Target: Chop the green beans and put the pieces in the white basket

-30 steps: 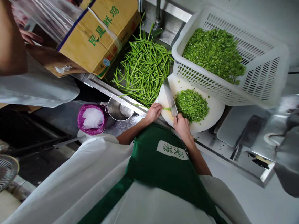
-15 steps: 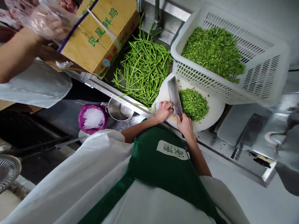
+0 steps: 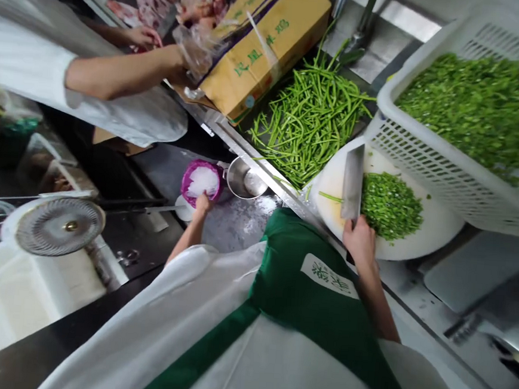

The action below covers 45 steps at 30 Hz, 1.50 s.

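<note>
Purple bowl (image 3: 185,184) — your left hand (image 3: 203,204) touches its near rim, grip unclear. Right hand (image 3: 360,243) wraps the cleaver (image 3: 353,179) — blade beside chopped beans (image 3: 391,205) on white board (image 3: 436,232).

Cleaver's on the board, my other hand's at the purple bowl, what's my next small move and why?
Probably move your left hand from the purple bowl to the lone stalk on the cutting board, left of the cleaver. Your right hand grips the cleaver beside the chopped pile, and that stalk lies uncut and unheld.
</note>
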### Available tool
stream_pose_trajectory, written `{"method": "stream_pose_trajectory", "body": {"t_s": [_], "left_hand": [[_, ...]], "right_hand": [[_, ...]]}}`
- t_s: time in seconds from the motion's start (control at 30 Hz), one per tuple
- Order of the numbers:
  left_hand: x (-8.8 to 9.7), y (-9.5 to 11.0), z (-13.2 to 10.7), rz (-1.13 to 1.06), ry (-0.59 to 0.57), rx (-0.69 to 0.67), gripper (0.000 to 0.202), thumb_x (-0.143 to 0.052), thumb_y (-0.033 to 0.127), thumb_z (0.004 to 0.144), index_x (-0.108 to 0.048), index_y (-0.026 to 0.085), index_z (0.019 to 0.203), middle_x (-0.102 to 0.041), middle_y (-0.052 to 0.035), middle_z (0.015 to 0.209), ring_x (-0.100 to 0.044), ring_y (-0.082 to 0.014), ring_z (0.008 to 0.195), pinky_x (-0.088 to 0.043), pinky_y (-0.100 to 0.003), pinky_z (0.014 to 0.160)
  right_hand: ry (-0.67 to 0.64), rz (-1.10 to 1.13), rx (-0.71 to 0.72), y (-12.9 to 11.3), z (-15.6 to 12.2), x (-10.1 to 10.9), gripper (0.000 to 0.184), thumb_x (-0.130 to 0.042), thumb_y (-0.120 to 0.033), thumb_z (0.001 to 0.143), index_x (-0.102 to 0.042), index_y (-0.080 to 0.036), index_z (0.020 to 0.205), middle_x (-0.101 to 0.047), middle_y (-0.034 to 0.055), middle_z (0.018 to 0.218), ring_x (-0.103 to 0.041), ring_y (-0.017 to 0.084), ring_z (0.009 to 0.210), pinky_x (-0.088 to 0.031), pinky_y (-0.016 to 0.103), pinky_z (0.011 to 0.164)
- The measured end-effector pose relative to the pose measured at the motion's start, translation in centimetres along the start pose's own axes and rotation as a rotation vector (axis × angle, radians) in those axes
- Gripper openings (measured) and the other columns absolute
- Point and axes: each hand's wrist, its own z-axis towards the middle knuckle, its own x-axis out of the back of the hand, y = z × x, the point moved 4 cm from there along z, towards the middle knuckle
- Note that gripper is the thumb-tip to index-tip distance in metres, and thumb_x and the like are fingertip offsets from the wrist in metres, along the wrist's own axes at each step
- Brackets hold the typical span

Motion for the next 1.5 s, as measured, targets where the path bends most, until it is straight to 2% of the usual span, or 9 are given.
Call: {"method": "stream_pose_trajectory", "body": {"t_s": [0.07, 0.13, 0.3, 0.37, 0.43, 0.7, 1.07, 1.33, 1.5], "left_hand": [[-0.3, 1.2, 1.7, -0.073, -0.042, -0.042, 0.033, -0.064, 0.008, 0.080, -0.070, 0.009, 0.113, -0.074, -0.0133, 0.101, -0.069, -0.0265, 0.096, -0.054, -0.039, 0.090], [-2.6, 6.5, 1.9, -0.293, -0.084, -0.190, 0.023, -0.062, 0.014, 0.086, -0.072, 0.012, 0.106, -0.075, -0.0104, 0.102, -0.069, -0.0226, 0.094, -0.054, -0.034, 0.091], [-11.3, 24.9, -5.0, -0.952, -0.410, -0.534, 0.037, -0.074, 0.037, 0.086, -0.069, 0.015, 0.115, -0.070, -0.0037, 0.089, -0.063, -0.0132, 0.067, -0.052, -0.024, 0.062], [-13.6, 29.5, -7.7, -1.062, -0.457, -0.605, 0.036, -0.077, 0.040, 0.084, -0.070, 0.014, 0.108, -0.065, -0.0007, 0.081, -0.056, -0.0099, 0.059, -0.047, -0.023, 0.057], [-14.9, 31.5, -9.4, -1.107, -0.455, -0.629, 0.030, -0.075, 0.042, 0.085, -0.070, 0.014, 0.095, -0.061, 0.0010, 0.072, -0.052, -0.0087, 0.057, -0.044, -0.022, 0.056], [-15.3, 31.3, -10.3, -1.064, -0.419, -0.705, 0.028, -0.068, 0.043, 0.090, -0.069, 0.015, 0.084, -0.064, -0.0013, 0.072, -0.055, -0.0108, 0.061, -0.046, -0.024, 0.060], [-14.9, 31.5, -10.6, -1.015, -0.389, -0.749, 0.015, -0.064, 0.029, 0.089, -0.067, 0.015, 0.083, -0.061, 0.0006, 0.073, -0.052, -0.0105, 0.063, -0.044, -0.024, 0.064], [-13.5, 32.6, -10.7, -0.905, -0.314, -0.907, 0.009, -0.059, 0.012, 0.088, -0.065, 0.017, 0.083, -0.058, 0.0014, 0.073, -0.052, -0.0114, 0.067, -0.042, -0.025, 0.067], [-13.6, 32.5, -10.9, -0.824, -0.284, -0.933, 0.010, -0.059, 0.014, 0.091, -0.065, 0.017, 0.084, -0.058, -0.0003, 0.079, -0.053, -0.0125, 0.069, -0.044, -0.027, 0.069]], "right_hand": [[0.010, 0.000, 0.014, -0.6, 0.4, 0.3, 0.035, -0.044, -0.032, 0.104, -0.061, -0.010, 0.125, -0.074, 0.0182, 0.100, -0.068, 0.027, 0.090, -0.040, 0.031, 0.074], [0.026, -0.004, 0.009, -0.8, 1.1, 0.6, 0.035, -0.042, -0.032, 0.105, -0.062, -0.010, 0.124, -0.074, 0.0182, 0.101, -0.068, 0.027, 0.093, -0.040, 0.031, 0.076], [0.030, -0.027, -0.038, 0.3, 1.1, 1.0, 0.035, -0.042, -0.031, 0.106, -0.064, -0.010, 0.122, -0.074, 0.0198, 0.105, -0.068, 0.028, 0.095, -0.042, 0.031, 0.079], [0.025, -0.039, -0.052, 0.5, 0.2, 1.2, 0.034, -0.041, -0.030, 0.106, -0.064, -0.011, 0.122, -0.074, 0.0191, 0.104, -0.069, 0.028, 0.094, -0.042, 0.031, 0.079], [0.032, -0.053, -0.067, 0.2, -0.8, 1.2, 0.035, -0.039, -0.030, 0.107, -0.062, -0.011, 0.124, -0.074, 0.0189, 0.102, -0.069, 0.027, 0.093, -0.043, 0.031, 0.079], [0.018, -0.062, -0.061, -2.8, -0.7, 1.2, 0.034, -0.034, -0.026, 0.108, -0.056, -0.010, 0.130, -0.074, 0.0212, 0.107, -0.072, 0.029, 0.098, -0.047, 0.033, 0.083], [0.017, -0.059, -0.059, -3.1, 0.0, 1.2, 0.034, -0.033, -0.026, 0.109, -0.056, -0.010, 0.129, -0.074, 0.0217, 0.109, -0.072, 0.028, 0.100, -0.048, 0.031, 0.084], [0.049, -0.065, -0.078, -2.6, -0.3, 2.1, 0.037, -0.032, -0.029, 0.109, -0.055, -0.010, 0.131, -0.074, 0.0215, 0.107, -0.072, 0.029, 0.098, -0.048, 0.033, 0.085], [0.015, -0.055, -0.060, -3.7, 0.2, 1.9, 0.037, -0.032, -0.028, 0.109, -0.054, -0.010, 0.132, -0.073, 0.0223, 0.111, -0.072, 0.029, 0.101, -0.048, 0.032, 0.086]]}}
